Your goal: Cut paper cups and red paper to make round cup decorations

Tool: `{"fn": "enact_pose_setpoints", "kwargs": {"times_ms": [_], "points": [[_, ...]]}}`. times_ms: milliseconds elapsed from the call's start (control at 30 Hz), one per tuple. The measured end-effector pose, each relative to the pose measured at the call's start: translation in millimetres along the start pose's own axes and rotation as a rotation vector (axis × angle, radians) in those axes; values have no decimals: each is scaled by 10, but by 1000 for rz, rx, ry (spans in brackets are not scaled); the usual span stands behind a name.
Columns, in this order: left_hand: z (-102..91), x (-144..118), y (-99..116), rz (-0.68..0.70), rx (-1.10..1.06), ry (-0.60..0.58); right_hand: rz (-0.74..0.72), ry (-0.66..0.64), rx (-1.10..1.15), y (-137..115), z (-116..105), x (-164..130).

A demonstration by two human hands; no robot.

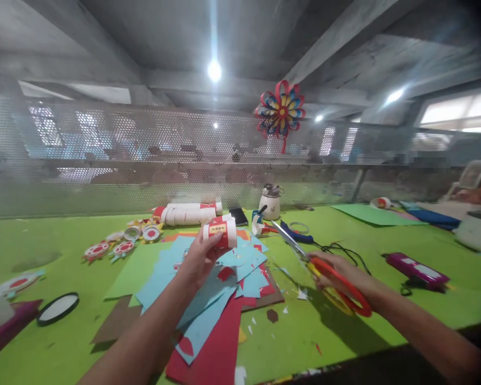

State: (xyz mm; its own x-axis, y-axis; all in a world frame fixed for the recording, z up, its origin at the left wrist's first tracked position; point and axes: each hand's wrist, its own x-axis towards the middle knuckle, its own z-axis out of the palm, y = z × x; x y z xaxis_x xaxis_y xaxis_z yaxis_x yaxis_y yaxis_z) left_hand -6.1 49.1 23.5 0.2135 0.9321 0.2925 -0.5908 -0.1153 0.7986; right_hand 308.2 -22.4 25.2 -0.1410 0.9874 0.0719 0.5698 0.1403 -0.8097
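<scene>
- The fingers [210, 247] of the left hand [198, 262] are curled closed around a white paper roll with a red and yellow band [221, 231], holding it up above the table, with the roll sticking out toward 1 o'clock from the palm.
- The right hand [336, 272] is closed through the red and yellow handles of a pair of scissors [324, 270]; the blades are slightly parted and point toward 10 o'clock, in the direction of the roll but well apart from it.
- Beneath the left hand lies a loose pile of light blue and red paper sheets [224, 299] with brown card under it, spread across the green table [64, 342]; small paper scraps are scattered at 3 o'clock of the pile.
- At 12 o'clock of the raised roll, more white paper rolls [188, 214] lie on their sides, with a dark phone [239, 216] just beside them.
- At 9 o'clock of those rolls sits a cluster of round red-and-white paper rosettes [120, 243].
- A small white pot with a metal lid [270, 202] stands at 1 o'clock of the held roll, near the mesh screen.
- A magenta case [417, 270] lies at 3 o'clock of the right hand, and a black-rimmed oval [58, 308] at 9 o'clock of the left forearm.
- A red, blue and yellow paper pinwheel flower [280, 111] hangs on the mesh screen above.
</scene>
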Motion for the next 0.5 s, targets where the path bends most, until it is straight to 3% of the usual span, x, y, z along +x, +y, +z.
{"fn": "enact_pose_setpoints", "kwargs": {"times_ms": [100,267,367,500], "points": [[-43,30,-56,-32,-10,85,-182,-111,350,-249,186,35],[-143,72,-120,-89,47,193,-131,-125,683,-599,598,300],[-153,65,-129,-115,169,177,-99,-90,649,-693,705,484],[-85,15,-156,-28,414,110,-132,11,479,-665,710,597]]}}
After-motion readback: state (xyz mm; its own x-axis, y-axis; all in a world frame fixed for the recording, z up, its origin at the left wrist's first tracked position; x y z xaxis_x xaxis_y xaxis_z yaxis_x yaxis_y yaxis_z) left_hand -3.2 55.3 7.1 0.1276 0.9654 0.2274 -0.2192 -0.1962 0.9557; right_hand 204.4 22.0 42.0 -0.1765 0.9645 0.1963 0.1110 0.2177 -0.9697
